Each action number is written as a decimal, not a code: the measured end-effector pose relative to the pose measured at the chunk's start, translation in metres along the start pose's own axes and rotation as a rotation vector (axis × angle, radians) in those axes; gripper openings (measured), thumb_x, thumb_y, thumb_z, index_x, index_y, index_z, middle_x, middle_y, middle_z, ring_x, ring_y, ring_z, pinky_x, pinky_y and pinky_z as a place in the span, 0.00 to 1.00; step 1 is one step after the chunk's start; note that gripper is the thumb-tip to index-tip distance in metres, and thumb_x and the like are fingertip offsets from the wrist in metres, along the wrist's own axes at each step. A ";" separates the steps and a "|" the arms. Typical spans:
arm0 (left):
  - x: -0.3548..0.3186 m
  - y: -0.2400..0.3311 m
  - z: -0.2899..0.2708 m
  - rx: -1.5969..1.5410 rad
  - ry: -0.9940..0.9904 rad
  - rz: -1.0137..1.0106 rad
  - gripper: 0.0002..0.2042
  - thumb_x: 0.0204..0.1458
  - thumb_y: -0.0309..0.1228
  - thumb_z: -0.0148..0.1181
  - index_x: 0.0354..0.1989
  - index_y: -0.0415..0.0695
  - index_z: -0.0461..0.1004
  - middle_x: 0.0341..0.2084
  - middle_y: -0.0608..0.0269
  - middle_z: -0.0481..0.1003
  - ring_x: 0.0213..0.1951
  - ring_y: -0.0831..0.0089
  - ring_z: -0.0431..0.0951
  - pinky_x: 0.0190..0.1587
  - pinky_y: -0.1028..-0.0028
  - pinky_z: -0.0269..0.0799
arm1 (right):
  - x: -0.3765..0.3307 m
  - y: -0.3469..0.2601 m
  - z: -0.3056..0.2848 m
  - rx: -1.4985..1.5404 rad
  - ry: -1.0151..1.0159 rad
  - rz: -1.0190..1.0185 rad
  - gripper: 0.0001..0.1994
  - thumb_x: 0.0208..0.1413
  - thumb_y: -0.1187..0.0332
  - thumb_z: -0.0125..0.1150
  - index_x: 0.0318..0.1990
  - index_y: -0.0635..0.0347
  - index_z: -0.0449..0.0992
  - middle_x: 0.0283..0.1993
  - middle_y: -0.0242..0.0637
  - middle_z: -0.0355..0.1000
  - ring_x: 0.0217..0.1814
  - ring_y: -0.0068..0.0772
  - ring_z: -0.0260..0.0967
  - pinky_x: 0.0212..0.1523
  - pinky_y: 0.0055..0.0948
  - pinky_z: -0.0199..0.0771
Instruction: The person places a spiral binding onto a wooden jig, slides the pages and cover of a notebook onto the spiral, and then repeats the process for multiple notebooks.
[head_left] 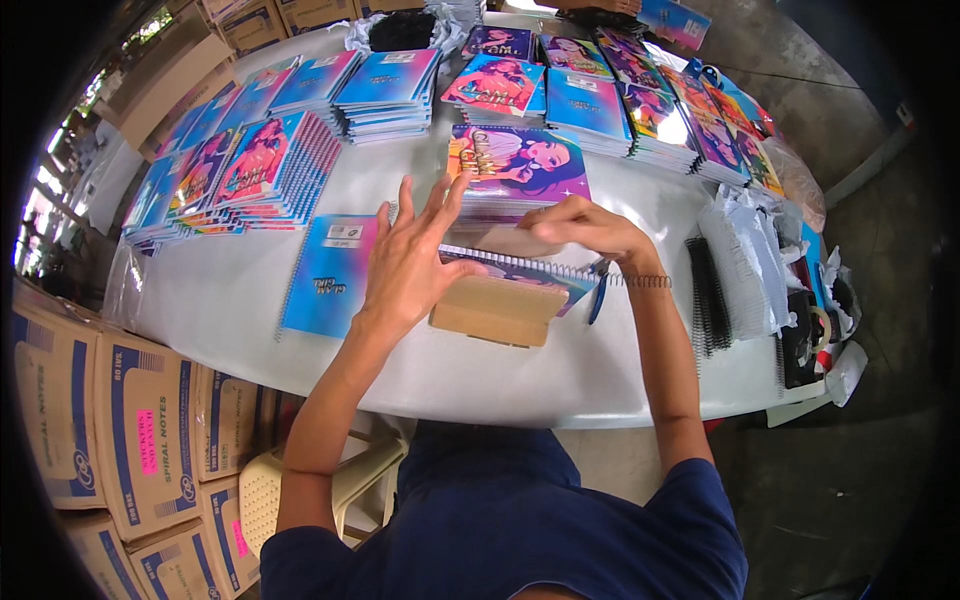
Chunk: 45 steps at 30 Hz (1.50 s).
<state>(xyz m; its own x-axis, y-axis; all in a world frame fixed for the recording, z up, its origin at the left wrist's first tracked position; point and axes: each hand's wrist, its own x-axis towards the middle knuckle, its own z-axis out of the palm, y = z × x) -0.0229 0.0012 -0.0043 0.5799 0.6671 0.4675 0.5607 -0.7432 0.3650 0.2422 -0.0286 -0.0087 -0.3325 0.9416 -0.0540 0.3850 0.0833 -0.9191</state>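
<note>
There it stood, the notebook (575, 284), propped on edge near my side of the surface (480, 385), its coil (525, 263) apparently threaded, the loose tail (645, 281) jutting right, uncut! My left hand (405, 262) was spread, thumb at the coiled edge; my right hand (590, 224) curled above, blurred, pinching or not, I couldn't tell. Beyond, bound stacks (388, 82) looked done; spare coils (709, 292) suggested more to go.

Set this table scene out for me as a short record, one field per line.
Left hand: fingers spread, thumb at edge of spiral notebook
Right hand: blurred, curled above notebook; contact unclear
Coil: extends past notebook's right end
Brown cardboard: on notebook's near side
Table: white, bearing notebook stacks
Lower left: cardboard boxes
</note>
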 end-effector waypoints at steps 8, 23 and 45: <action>-0.013 -0.031 0.019 -1.026 0.055 -0.314 0.53 0.37 0.20 0.72 0.71 0.57 0.43 0.66 0.45 0.55 0.66 0.53 0.57 0.54 0.69 0.73 | 0.021 -0.001 0.003 -0.119 -0.026 0.049 0.24 0.51 0.46 0.64 0.36 0.63 0.81 0.41 0.39 0.76 0.44 0.27 0.70 0.48 0.27 0.69; -0.024 -0.042 0.026 -1.190 0.188 -0.430 0.50 0.43 0.20 0.69 0.72 0.55 0.42 0.61 0.49 0.64 0.54 0.66 0.73 0.43 0.77 0.76 | 0.026 -0.018 0.022 0.238 0.075 0.006 0.24 0.52 0.45 0.63 0.33 0.63 0.82 0.31 0.31 0.72 0.36 0.22 0.62 0.39 0.25 0.63; 0.037 -0.029 -0.069 -0.943 0.169 -0.117 0.26 0.56 0.51 0.56 0.53 0.42 0.75 0.49 0.59 0.76 0.49 0.73 0.75 0.49 0.75 0.70 | -0.151 0.098 -0.027 -1.290 0.881 0.325 0.09 0.48 0.63 0.65 0.37 0.53 0.82 0.53 0.41 0.70 0.64 0.41 0.57 0.60 0.57 0.47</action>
<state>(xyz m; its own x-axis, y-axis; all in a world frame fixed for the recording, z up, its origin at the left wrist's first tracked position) -0.0581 0.0440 0.0578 0.4166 0.7782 0.4700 -0.1389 -0.4564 0.8788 0.3530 -0.1539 -0.0800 0.3085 0.8214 0.4797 0.9270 -0.3726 0.0418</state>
